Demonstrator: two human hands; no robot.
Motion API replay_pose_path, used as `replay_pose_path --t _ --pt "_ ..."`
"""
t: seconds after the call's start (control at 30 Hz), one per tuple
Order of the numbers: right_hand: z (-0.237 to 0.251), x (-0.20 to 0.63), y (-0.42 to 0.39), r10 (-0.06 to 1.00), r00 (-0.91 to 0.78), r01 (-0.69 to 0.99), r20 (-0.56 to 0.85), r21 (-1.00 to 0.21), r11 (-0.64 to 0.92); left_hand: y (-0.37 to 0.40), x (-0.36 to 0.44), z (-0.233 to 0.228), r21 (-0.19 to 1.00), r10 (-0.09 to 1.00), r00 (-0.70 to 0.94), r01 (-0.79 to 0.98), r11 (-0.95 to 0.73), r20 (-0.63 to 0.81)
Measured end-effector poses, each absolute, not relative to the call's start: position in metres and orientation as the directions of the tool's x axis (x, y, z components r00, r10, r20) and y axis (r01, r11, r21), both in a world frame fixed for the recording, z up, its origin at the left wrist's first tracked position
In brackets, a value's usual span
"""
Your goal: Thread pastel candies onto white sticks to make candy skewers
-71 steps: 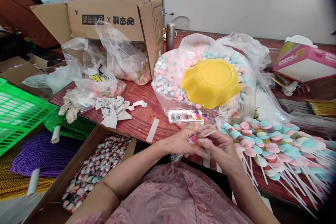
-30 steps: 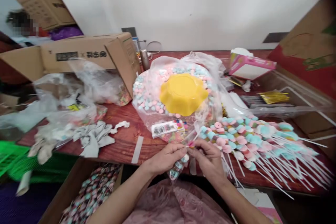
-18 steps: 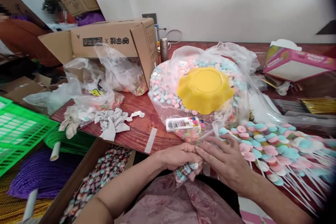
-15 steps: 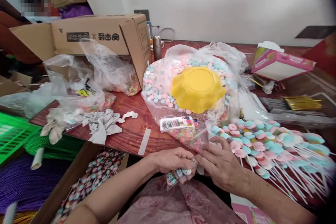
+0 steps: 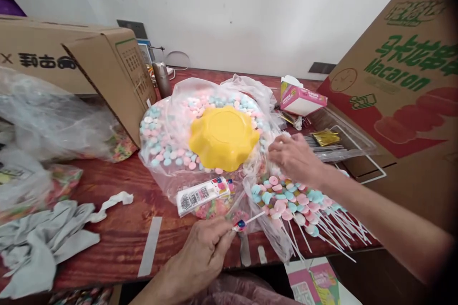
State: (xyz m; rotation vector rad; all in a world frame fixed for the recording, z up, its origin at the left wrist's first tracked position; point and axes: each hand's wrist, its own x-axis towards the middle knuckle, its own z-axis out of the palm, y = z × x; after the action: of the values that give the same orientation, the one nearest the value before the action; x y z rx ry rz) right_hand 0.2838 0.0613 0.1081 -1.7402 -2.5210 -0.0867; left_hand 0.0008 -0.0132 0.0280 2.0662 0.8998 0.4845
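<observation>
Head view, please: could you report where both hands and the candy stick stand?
Left hand pinching wrapped pastel candy stick at table edge. Right hand reaching over pile of unwrapped candy sticks, beside yellow scalloped plastic bowl. Nothing between them.

Both forearms bare, no sleeves in view. Left hand and right hand bare: no gloves, rings, watch or bracelet visible. Pink garment with faint floral pattern at near edge, over lap or torso; fabric slightly glossy, creased. Nothing else of body shows.
</observation>
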Motion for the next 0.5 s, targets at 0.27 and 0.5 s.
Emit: replay_pose_path --t 0.27,0.5 --pt "0.073 0.315 0.121 0.971 -0.226 0.921 -0.077 0.306 0.239 -0.022 0.005 0.013 0.943 0.75 0.652 0.306 -0.127 -0.111" --pt "0.047 0.311 0.135 0.98 -0.181 0.974 -0.084 0.123 0.19 -0.027 -0.014 0.004 0.967 0.781 0.61 0.254 -0.031 -0.136"
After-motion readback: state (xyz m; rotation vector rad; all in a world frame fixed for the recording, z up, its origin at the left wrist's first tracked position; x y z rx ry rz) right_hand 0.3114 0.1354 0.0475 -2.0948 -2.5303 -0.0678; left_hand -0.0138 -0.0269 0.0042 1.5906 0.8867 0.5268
